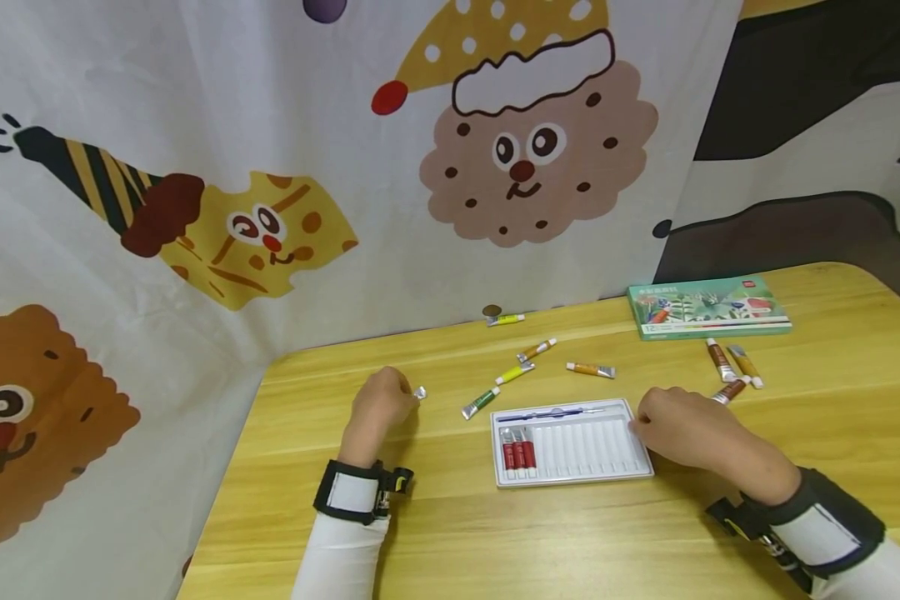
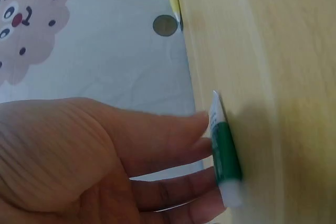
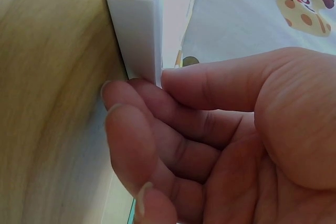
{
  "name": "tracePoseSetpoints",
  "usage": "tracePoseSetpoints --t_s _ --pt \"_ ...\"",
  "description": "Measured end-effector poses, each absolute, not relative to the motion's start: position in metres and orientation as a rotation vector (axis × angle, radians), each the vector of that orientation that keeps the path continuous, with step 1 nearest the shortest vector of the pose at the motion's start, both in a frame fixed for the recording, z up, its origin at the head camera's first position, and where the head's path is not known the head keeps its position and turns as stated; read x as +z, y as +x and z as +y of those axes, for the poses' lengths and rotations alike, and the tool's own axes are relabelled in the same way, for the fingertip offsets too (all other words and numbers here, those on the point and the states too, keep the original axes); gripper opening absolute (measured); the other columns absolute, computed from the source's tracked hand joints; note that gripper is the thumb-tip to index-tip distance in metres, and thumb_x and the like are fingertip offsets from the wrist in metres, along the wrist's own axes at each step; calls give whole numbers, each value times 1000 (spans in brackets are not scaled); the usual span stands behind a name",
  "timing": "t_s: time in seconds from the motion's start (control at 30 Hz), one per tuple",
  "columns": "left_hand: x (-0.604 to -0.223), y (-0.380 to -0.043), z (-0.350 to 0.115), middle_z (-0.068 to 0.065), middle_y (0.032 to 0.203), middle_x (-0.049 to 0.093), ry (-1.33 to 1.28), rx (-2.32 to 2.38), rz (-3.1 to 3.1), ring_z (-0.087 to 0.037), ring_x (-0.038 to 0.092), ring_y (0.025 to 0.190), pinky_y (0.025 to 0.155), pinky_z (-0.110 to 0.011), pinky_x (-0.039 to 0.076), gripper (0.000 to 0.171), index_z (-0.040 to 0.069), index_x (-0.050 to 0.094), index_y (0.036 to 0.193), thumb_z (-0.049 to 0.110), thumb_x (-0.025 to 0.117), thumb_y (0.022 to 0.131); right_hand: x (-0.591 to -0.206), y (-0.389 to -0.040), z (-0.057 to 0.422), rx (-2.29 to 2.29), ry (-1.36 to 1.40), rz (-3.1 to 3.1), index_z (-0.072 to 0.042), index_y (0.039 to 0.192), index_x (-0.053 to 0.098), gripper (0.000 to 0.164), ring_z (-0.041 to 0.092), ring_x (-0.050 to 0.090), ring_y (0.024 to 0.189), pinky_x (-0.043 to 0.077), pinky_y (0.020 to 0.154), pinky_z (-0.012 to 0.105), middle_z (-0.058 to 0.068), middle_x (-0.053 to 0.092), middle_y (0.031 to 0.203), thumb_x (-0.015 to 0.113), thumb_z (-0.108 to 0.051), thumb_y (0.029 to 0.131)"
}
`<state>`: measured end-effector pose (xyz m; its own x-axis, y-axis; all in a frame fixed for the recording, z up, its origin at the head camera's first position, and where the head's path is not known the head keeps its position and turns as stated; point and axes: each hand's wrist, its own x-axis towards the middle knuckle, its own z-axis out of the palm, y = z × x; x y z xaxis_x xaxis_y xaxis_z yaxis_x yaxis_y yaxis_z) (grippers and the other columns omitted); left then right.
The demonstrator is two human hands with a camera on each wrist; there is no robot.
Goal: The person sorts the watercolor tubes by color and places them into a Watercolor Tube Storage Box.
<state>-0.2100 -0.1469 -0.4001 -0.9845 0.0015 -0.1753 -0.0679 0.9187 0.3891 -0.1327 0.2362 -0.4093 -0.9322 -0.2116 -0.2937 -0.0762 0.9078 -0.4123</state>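
Observation:
My left hand point(image 1: 378, 408) is at the left of the table, with a green paint tube point(image 2: 226, 153) pinched between thumb and fingers. In the head view only the tube's silver end point(image 1: 420, 392) shows past the fingers. A white plastic tray point(image 1: 581, 481) lies to its right, several red paint tubes point(image 1: 519, 450) in its left slots and a thin blue paintbrush point(image 1: 551, 414) along its back groove. At the tray's right edge, my right hand point(image 1: 686, 425) grips the rim between thumb and index finger; the other fingers are loosely curled.
Behind the tray lie another green tube point(image 1: 481, 403), yellow tubes point(image 1: 515, 372) and ochre tubes point(image 1: 591, 370). Brown tubes point(image 1: 719, 360) sit beyond my right hand. A green paint box point(image 1: 708, 308) lies at the back right, near the printed curtain point(image 1: 390, 275).

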Motion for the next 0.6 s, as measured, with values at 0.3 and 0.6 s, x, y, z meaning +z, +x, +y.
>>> tracePoseSetpoints --t_s 0.3,0.6 --pt "-407 -213 -154 -3 63 53 -85 685 2874 -16 47 55 50 -28 38 25 6 64 69 5 77 90 -408 -133 235 -577 -204 2724 -3 96 77 18 19 48 60 35 57 34 3 50 67 65 -16 100" --pt "-406 -216 -151 -2 64 46 -148 844 2820 -15 43 54 49 -26 36 34 7 53 64 4 74 91 -407 -132 235 -582 -207 2723 -3 97 77 18 19 48 59 35 57 34 3 49 66 65 -16 100"
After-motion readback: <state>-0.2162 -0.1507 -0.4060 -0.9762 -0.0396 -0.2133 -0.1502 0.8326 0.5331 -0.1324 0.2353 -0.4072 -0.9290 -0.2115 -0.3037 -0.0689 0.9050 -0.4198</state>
